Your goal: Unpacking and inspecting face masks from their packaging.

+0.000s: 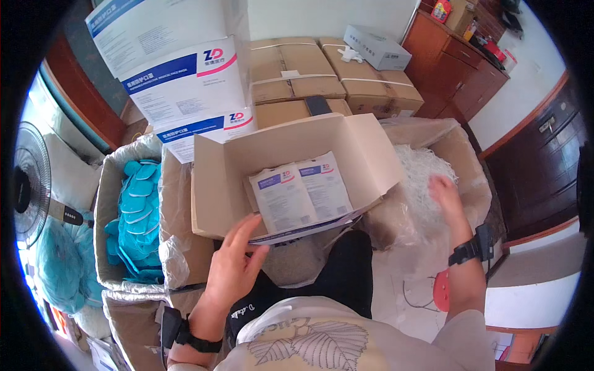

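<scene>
An open carton (213, 179) with spread flaps stands before me. Inside lie flat white packets (284, 198) with blue and pink print, side by side. At the carton's near left edge is my left hand (234, 266), open, thumb apart from the fingers, holding nothing. My right hand (447, 196) is over a lined box (473, 167) to the right, close to a heap of thin white cords (417, 170). Its fingers look loosely bent and apart, with nothing visible in them; whether they touch the cords I cannot tell.
Printed white cartons (182, 83) are stacked at the back left. Teal pads (139, 204) fill a lined box on the left, near a fan (31, 176). Strapped brown cartons (294, 68) stand behind, with a dark phone (318, 106). A red stool (440, 290) is near my right forearm.
</scene>
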